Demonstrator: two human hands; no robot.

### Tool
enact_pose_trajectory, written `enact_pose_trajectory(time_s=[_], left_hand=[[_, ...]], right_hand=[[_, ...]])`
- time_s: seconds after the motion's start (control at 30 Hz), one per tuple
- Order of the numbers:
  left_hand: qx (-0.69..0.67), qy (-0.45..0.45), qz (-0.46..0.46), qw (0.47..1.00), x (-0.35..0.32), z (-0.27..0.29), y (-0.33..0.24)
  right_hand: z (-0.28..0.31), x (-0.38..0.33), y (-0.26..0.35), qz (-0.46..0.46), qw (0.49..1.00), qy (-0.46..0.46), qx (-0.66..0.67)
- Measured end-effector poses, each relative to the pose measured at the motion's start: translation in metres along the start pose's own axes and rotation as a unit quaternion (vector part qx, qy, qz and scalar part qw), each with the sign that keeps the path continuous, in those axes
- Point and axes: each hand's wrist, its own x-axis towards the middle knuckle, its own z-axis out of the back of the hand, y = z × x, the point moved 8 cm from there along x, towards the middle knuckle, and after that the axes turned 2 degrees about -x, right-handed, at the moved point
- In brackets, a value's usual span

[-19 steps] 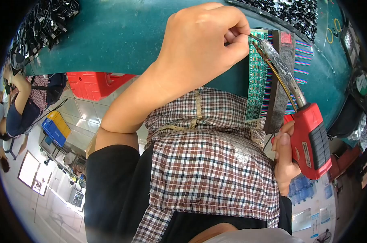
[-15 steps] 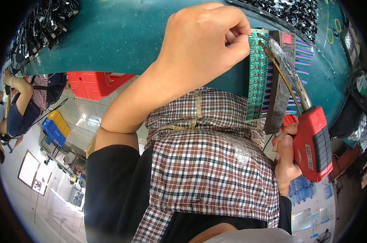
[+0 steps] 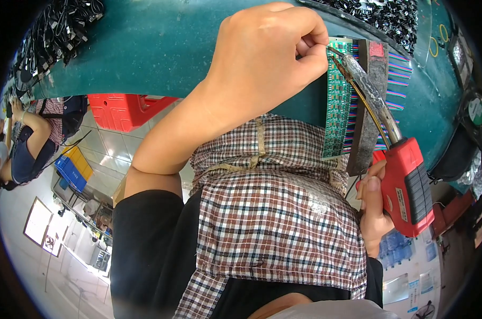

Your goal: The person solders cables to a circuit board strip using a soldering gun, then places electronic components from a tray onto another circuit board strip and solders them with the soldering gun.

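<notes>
My right hand [image 3: 375, 204] grips the red and black handle of a soldering gun [image 3: 405, 183], which has a long metal barrel and a thin brass-coloured tube along it. Its tip touches or hovers just over the upper left edge of a green circuit board panel [image 3: 336, 114]; I cannot tell which. Right beside that tip, my left hand [image 3: 273, 56] is closed in a pinch, and whatever lies between its fingertips is hidden or too small to name. A dark, worn bar [image 3: 365, 122] lies along the panel over several coloured wires [image 3: 399, 82], whose ends stick out to its right.
Many small black parts [image 3: 379, 18] fill a tray at the far right of the green table [image 3: 145, 48]. Black cables [image 3: 65, 32] are heaped at the far left. A red stool [image 3: 121, 111] stands beneath the table edge. Another person's arm [image 3: 36, 127] shows at the left.
The soldering gun's tip has shifted left across the panel, closer to my left fingertips, and its handle has moved slightly left. My left hand has stayed in place.
</notes>
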Motion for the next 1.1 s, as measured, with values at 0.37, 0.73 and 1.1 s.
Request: enact_pose_trajectory(time_s=[0.37,0.73,1.1], left_hand=[[0.001,-0.008,0.0,1.0,-0.001,0.002,-0.005],[0.143,0.164,0.266,0.939,0.031,0.005,0.016],[0.192,0.189,0.137,0.953,0.073,-0.063,0.073]], right_hand=[[0.002,-0.004,-0.002,-0.019,0.999,-0.028,0.043],[0.016,-0.002,-0.002,0.035,0.988,-0.108,0.108],[0.021,-0.009,-0.009,0.01,0.965,-0.16,0.208]])
